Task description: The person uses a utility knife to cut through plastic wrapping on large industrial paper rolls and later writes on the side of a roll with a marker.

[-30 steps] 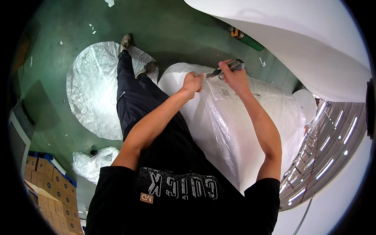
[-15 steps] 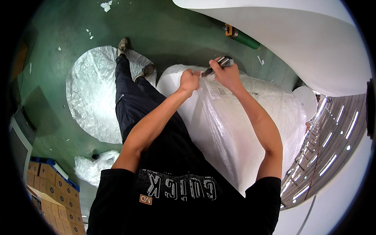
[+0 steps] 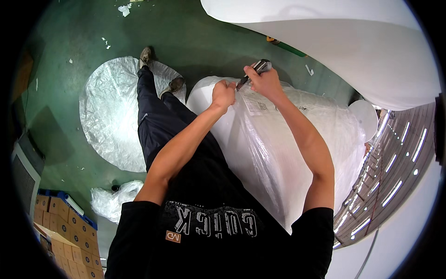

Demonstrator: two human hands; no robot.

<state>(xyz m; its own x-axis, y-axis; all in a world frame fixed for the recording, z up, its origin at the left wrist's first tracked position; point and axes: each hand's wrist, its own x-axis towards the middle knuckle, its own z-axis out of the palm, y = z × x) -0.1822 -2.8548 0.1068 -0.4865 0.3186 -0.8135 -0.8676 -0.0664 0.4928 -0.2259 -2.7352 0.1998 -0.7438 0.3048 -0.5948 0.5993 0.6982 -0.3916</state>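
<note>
A large white roll [image 3: 278, 153] wrapped in clear plastic film lies in front of me and to my right. In my right hand [image 3: 267, 83] is a dark utility knife [image 3: 256, 68], its blade pointing down-left at the film near the roll's left end. My left hand [image 3: 224, 94] is closed just left of the blade, pinching the edge of the plastic film [image 3: 251, 135]. A printed label [image 3: 255, 107] shows under the film, right of the blade.
A round sheet of crinkled film [image 3: 111, 116] lies on the green floor under my feet, with a bundle of film [image 3: 111, 202] nearer. Stacked cartons [image 3: 69, 228] stand on a blue pallet at lower left. Another huge white roll [image 3: 353, 51] hangs at upper right. Paper scraps [image 3: 124, 9] dot the floor.
My right hand has moved slightly left with the utility knife, which is tilted more steeply, its blade closer to my left hand. The left hand has barely moved.
</note>
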